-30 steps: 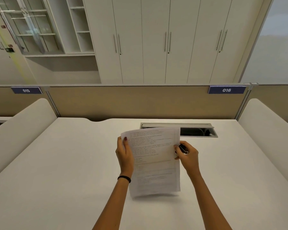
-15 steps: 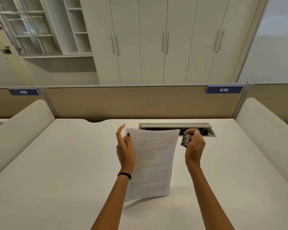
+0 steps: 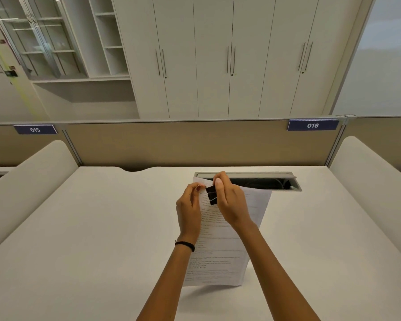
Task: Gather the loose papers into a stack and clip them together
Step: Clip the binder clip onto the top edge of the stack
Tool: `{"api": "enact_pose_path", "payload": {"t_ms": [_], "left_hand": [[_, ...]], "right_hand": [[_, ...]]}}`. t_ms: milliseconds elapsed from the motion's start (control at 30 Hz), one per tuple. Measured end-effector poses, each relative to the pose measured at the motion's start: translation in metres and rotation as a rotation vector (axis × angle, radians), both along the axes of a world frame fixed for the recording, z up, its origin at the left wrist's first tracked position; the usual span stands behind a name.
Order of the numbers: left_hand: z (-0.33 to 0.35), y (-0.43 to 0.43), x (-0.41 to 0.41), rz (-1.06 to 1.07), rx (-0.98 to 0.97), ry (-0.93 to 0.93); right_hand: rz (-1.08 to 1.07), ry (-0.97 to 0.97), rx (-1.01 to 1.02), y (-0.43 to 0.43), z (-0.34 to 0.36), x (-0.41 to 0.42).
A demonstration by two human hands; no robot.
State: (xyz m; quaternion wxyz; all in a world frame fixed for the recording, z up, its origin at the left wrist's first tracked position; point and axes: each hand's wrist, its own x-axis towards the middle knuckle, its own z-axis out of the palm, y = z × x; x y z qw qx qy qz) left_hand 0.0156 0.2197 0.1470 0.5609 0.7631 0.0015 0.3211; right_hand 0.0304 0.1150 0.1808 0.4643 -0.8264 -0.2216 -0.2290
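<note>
Right hand (image 3: pixel 229 202): thumb and fingers pinch the clip (image 3: pixel 211 195), just on my side of the slot (image 3: pixel 245 175).

Left hand (image 3: pixel 189 213): fingers curled on the papers (image 3: pixel 220 258) at their top left corner, touching distance from the clip.

Papers: one stack, held up off the desk (image 3: pixel 102 228), top edge against the slot's near rim in my view, bottom edge well toward me.

Risks, as I judge them:
- The clip could catch only the front sheets if the corner is not flush.
- It could spring from the fingers.
- The lower sheets could fan, being held at one corner only.

Not made out:
- whether the clip already bites the paper, as the right hand covers it;
- the sheet count;
- the print;
- the slot's dark inside.
</note>
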Motion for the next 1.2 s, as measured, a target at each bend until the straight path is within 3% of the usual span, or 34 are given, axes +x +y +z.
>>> {"api": "enact_pose_path", "payload": {"t_ms": [233,367,567,833,1200], "left_hand": [[0.001,-0.006,-0.001,-0.056,-0.117,0.054],[0.004,-0.011,-0.002,-0.041,-0.207,0.097],[0.006,-0.01,-0.003,-0.08,-0.141,0.069],[0.007,-0.012,-0.005,-0.09,-0.059,0.055],[0.004,-0.014,-0.009,-0.153,0.067,-0.048]], "right_hand": [[-0.007,0.011,-0.12,0.0,0.007,0.01],[0.035,0.089,-0.071,-0.004,0.007,0.012],[0.083,0.123,0.004,-0.009,0.004,0.009],[-0.157,0.039,0.115,-0.017,0.008,0.01],[-0.237,-0.011,0.05,-0.016,0.013,0.017]]}}
